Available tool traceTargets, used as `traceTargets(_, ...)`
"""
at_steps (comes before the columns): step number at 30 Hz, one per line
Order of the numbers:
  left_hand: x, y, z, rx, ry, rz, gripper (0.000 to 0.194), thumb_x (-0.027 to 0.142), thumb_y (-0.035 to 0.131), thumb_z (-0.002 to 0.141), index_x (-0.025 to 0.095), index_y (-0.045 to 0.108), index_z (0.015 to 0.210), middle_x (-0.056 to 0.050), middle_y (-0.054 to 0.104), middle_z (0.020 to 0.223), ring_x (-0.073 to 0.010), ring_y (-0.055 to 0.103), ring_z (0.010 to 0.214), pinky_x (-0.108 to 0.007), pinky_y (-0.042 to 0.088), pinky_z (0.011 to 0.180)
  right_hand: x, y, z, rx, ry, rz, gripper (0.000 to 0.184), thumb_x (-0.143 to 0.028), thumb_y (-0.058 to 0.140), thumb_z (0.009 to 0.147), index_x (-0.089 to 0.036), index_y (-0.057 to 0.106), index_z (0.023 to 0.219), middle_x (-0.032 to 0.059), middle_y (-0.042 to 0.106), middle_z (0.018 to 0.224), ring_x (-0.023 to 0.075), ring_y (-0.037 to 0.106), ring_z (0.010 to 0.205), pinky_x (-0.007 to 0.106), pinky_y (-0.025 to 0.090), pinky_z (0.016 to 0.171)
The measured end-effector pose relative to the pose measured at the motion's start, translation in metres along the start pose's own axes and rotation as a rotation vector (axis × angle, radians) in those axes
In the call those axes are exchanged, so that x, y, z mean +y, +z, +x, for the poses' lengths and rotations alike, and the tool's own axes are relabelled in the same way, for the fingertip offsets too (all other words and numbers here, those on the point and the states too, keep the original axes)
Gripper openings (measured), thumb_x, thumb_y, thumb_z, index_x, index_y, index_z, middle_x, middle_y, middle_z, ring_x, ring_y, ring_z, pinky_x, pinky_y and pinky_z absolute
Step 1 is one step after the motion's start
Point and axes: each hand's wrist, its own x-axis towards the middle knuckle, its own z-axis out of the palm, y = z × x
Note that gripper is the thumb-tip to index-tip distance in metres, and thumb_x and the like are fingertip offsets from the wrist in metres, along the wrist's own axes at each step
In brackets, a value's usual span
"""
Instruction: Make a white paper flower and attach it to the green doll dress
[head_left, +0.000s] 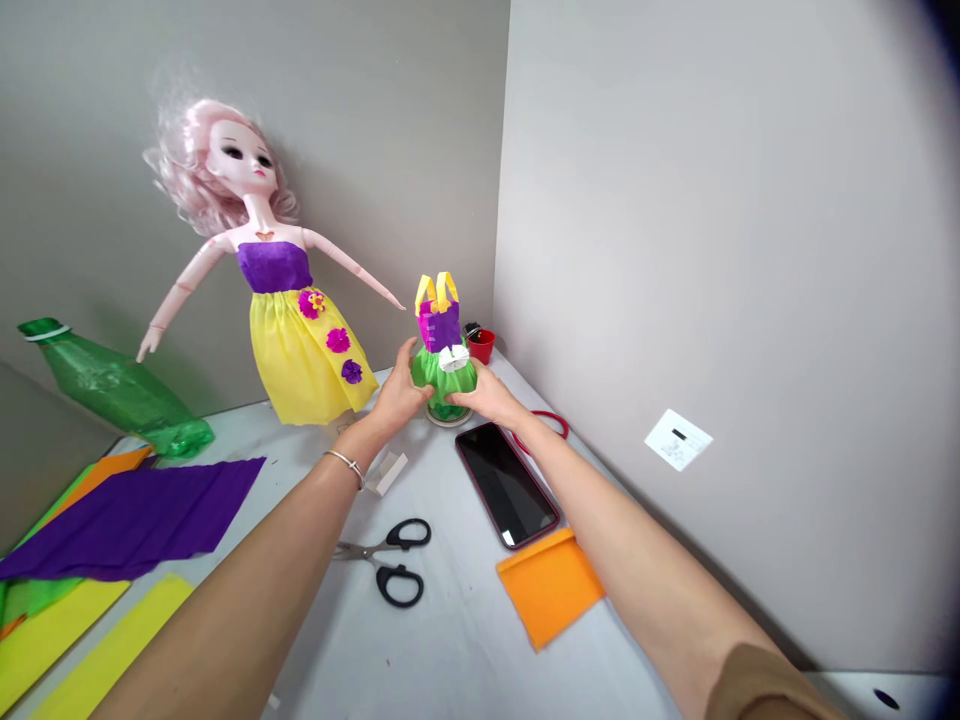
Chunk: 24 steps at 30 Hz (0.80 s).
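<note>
Head view: left hand point(396, 393), right hand point(484, 393) grip crepe-paper dress point(440, 330); wall sticker point(678, 440) illegible.

The head-worn camera looks forward and down from above and behind the left hand point(396, 397) and right hand point(487, 394), facing close on the corner where two grey walls point(675, 250) meet a pale tabletop point(450, 650)

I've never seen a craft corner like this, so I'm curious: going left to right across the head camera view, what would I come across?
Green plastic bottle → pink-haired doll → black-handled scissors → small purple-and-green paper dress → smartphone → orange paper → white card on the wall
</note>
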Motion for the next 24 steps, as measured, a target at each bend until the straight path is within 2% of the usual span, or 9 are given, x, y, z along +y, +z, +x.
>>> traceTargets(7,-0.002,0.003,0.002,-0.001,0.014,-0.041,0.088,0.006,0.058,0.062,0.016,0.029,0.144,-0.013,0.055,0.130,-0.0285,0.054,0.119,-0.041,0.045,0.098,-0.007,0.003,-0.005,0.041,0.038,-0.062,0.066,-0.026,0.078,0.062,-0.020,0.052,0.123,0.0054,0.067,0.112,0.0256,0.062,0.103,0.039,0.048,0.089)
traceTargets(14,-0.006,0.002,-0.002,0.001,-0.009,-0.035,0.089,0.004,0.061,0.061,0.015,0.029,0.144,-0.014,0.056,0.132,-0.0301,0.051,0.125,-0.044,0.041,0.103,-0.011,0.009,-0.007,0.092,0.047,-0.087,0.077,-0.025,0.079,0.061,-0.020,0.045,0.130,0.0084,0.062,0.123,0.0270,0.059,0.112,0.040,0.046,0.095)
traceTargets(18,-0.006,0.001,-0.004,0.004,-0.030,-0.030,0.089,0.005,0.063,0.063,0.017,0.028,0.145,-0.014,0.054,0.135,-0.0299,0.051,0.126,-0.043,0.042,0.102,-0.008,0.009,-0.007,0.080,0.034,-0.069,0.079,-0.025,0.079,0.062,-0.020,0.044,0.132,0.0087,0.062,0.126,0.0270,0.058,0.114,0.039,0.045,0.097)
traceTargets(24,-0.005,-0.002,-0.008,0.006,-0.073,-0.030,0.091,0.008,0.064,0.065,0.014,0.024,0.147,-0.020,0.049,0.140,-0.0320,0.055,0.119,-0.044,0.047,0.095,0.000,0.009,-0.007,0.070,0.045,-0.034,0.084,-0.026,0.080,0.062,-0.021,0.041,0.137,0.0087,0.060,0.131,0.0281,0.057,0.117,0.042,0.042,0.100)
